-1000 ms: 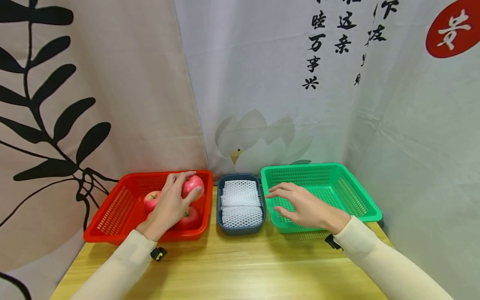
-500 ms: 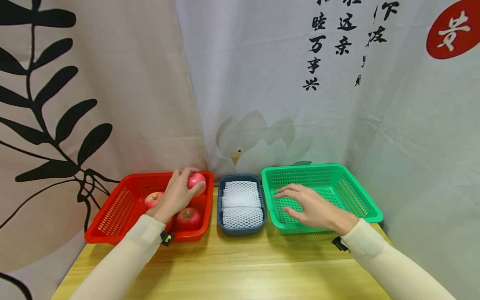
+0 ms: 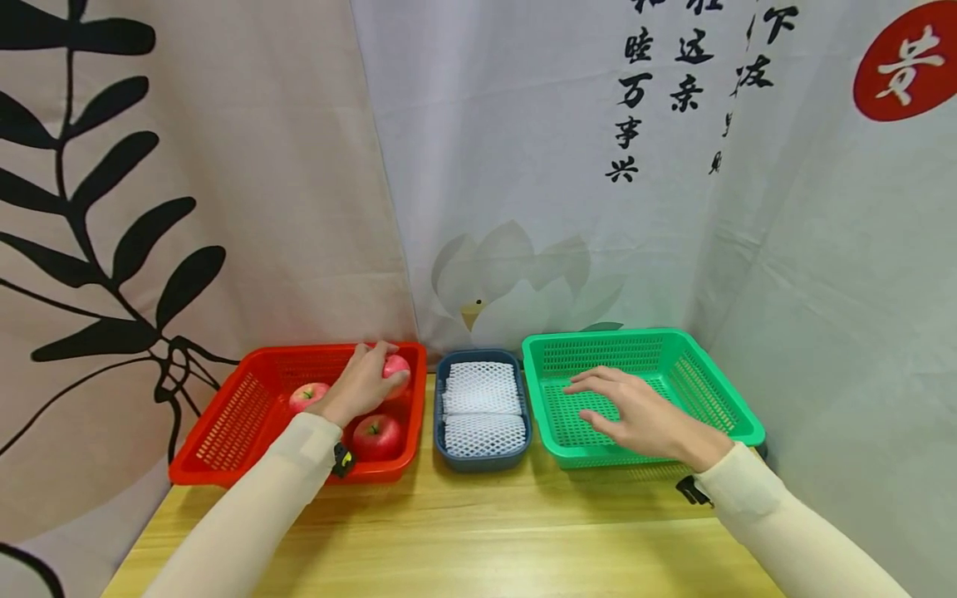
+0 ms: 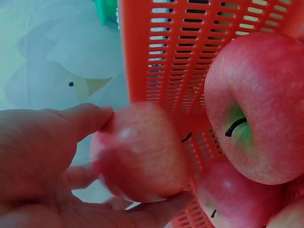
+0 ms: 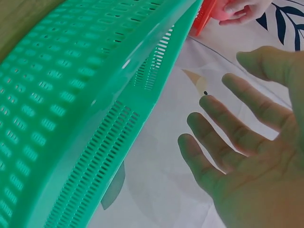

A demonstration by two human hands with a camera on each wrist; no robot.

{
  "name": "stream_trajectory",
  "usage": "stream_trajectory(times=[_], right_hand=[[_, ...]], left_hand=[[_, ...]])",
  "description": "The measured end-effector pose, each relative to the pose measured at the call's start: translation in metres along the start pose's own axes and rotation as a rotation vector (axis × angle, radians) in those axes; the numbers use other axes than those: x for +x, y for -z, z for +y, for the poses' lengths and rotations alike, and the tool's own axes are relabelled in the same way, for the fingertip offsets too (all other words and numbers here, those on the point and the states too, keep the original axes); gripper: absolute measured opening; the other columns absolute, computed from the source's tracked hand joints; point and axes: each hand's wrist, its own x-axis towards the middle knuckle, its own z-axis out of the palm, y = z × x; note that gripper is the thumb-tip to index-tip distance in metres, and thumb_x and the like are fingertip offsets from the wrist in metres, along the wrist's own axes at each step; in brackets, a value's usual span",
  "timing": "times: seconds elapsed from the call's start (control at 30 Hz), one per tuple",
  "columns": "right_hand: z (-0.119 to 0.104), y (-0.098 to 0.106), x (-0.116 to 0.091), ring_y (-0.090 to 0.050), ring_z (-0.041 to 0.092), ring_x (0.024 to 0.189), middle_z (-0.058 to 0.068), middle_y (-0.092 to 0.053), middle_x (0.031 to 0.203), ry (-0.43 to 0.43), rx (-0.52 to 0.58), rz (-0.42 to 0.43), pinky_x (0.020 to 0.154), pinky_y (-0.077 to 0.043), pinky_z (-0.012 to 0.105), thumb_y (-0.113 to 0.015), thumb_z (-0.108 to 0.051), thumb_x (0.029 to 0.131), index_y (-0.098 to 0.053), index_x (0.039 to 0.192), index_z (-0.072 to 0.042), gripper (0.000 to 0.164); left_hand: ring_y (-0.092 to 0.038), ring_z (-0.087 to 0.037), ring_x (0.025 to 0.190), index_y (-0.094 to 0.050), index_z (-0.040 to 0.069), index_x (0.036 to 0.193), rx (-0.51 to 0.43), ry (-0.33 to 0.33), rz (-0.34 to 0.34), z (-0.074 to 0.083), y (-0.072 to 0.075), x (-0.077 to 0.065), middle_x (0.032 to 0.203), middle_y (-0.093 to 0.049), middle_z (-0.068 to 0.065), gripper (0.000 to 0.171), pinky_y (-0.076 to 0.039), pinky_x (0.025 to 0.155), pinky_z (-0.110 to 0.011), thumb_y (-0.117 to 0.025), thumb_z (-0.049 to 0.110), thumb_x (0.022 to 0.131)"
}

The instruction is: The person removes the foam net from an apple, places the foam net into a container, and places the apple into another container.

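In the head view my left hand (image 3: 357,389) is over the right half of the red basket (image 3: 223,436). Its thumb and fingers grip a red apple (image 4: 142,154), which shows beside the basket's inner wall in the left wrist view. Another apple (image 3: 377,437) lies nearer the front of the basket, and a paler one (image 3: 307,396) sits left of the hand. My right hand (image 3: 635,413) hovers over the green basket (image 3: 714,390), fingers spread and palm bare in the right wrist view.
Between the baskets stands a dark blue tray (image 3: 482,465) holding white foam net sleeves (image 3: 484,407). All three containers are along the back of the wooden table (image 3: 478,540), against a printed curtain (image 3: 523,166).
My left hand has shifted a little to the right with the apple in its grip, uncovering more of the front apple. The right hand has drifted right over the green basket.
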Motion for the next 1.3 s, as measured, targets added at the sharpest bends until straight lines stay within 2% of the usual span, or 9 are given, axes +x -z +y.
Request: stream_trajectory(times=[0.3, 0.77, 0.9, 1.03, 1.07, 1.17, 1.2, 1.27, 1.3], right_hand=[[0.006, 0.003, -0.006, -0.070, 0.038, 0.148, 0.007, -0.074, 0.156, -0.020, -0.002, 0.015, 0.120, -0.061, 0.063, -0.079, -0.014, 0.112, -0.078, 0.147, -0.018, 0.036], [0.020, 0.010, -0.017, -0.070, 0.042, 0.147, 0.011, -0.075, 0.155, -0.085, -0.027, 0.026, 0.118, -0.061, 0.067, -0.077, -0.015, 0.113, -0.077, 0.148, -0.015, 0.035], [0.024, 0.011, -0.019, -0.070, 0.042, 0.147, 0.011, -0.075, 0.155, -0.105, -0.023, 0.027, 0.117, -0.061, 0.067, -0.078, -0.015, 0.113, -0.077, 0.149, -0.014, 0.036], [0.029, 0.011, -0.021, -0.070, 0.043, 0.147, 0.011, -0.074, 0.154, -0.119, -0.021, 0.026, 0.117, -0.061, 0.067, -0.078, -0.016, 0.113, -0.076, 0.149, -0.012, 0.036], [0.030, 0.012, -0.021, -0.069, 0.044, 0.147, 0.012, -0.074, 0.155, -0.123, -0.022, 0.028, 0.117, -0.061, 0.067, -0.078, -0.016, 0.113, -0.076, 0.149, -0.012, 0.037], [0.033, 0.013, -0.023, -0.069, 0.046, 0.147, 0.015, -0.073, 0.155, -0.132, -0.028, 0.030, 0.117, -0.060, 0.069, -0.078, -0.016, 0.113, -0.075, 0.150, -0.011, 0.038], [0.034, 0.013, -0.023, -0.068, 0.047, 0.147, 0.015, -0.073, 0.156, -0.141, -0.029, 0.030, 0.117, -0.060, 0.070, -0.078, -0.016, 0.113, -0.075, 0.150, -0.011, 0.038], [0.036, 0.015, -0.025, -0.067, 0.047, 0.148, 0.016, -0.072, 0.157, -0.160, -0.028, 0.028, 0.118, -0.059, 0.071, -0.078, -0.017, 0.113, -0.075, 0.152, -0.012, 0.039], [0.037, 0.016, -0.026, -0.067, 0.048, 0.149, 0.017, -0.071, 0.158, -0.170, -0.027, 0.027, 0.118, -0.058, 0.072, -0.077, -0.018, 0.114, -0.074, 0.152, -0.012, 0.039]], left_hand=[[-0.060, -0.046, 0.138, -0.057, -0.007, 0.160, 0.081, -0.001, -0.097, 0.003, -0.006, 0.009, 0.151, -0.062, -0.034, 0.063, -0.062, 0.120, -0.063, -0.078, 0.027, 0.111], [-0.063, -0.047, 0.134, -0.062, -0.008, 0.155, 0.144, -0.014, -0.127, 0.011, -0.011, 0.014, 0.148, -0.065, -0.033, 0.057, -0.059, 0.122, -0.062, -0.080, 0.019, 0.108], [-0.063, -0.048, 0.136, -0.062, -0.008, 0.154, 0.167, -0.019, -0.166, 0.009, -0.007, 0.013, 0.149, -0.068, -0.033, 0.059, -0.058, 0.123, -0.063, -0.081, 0.019, 0.105], [-0.065, -0.048, 0.139, -0.061, -0.006, 0.157, 0.162, -0.003, -0.249, -0.002, -0.010, 0.021, 0.152, -0.070, -0.031, 0.062, -0.056, 0.127, -0.063, -0.083, 0.015, 0.102], [-0.066, -0.047, 0.138, -0.061, -0.006, 0.157, 0.163, -0.006, -0.266, -0.009, -0.014, 0.027, 0.152, -0.071, -0.030, 0.062, -0.056, 0.128, -0.063, -0.083, 0.015, 0.103], [-0.070, -0.045, 0.130, -0.064, -0.004, 0.154, 0.209, -0.049, -0.252, -0.042, -0.036, 0.049, 0.144, -0.075, -0.026, 0.056, -0.061, 0.120, -0.061, -0.082, 0.017, 0.105], [-0.069, -0.044, 0.129, -0.064, -0.004, 0.154, 0.218, -0.056, -0.253, -0.046, -0.039, 0.052, 0.144, -0.075, -0.025, 0.055, -0.061, 0.120, -0.060, -0.081, 0.018, 0.106], [-0.069, -0.045, 0.130, -0.064, -0.004, 0.154, 0.215, -0.065, -0.244, -0.047, -0.038, 0.052, 0.145, -0.075, -0.026, 0.054, -0.061, 0.120, -0.061, -0.078, 0.019, 0.107], [-0.069, -0.046, 0.131, -0.064, -0.004, 0.154, 0.204, -0.065, -0.234, -0.041, -0.034, 0.048, 0.145, -0.075, -0.027, 0.053, -0.061, 0.120, -0.062, -0.076, 0.019, 0.107]])
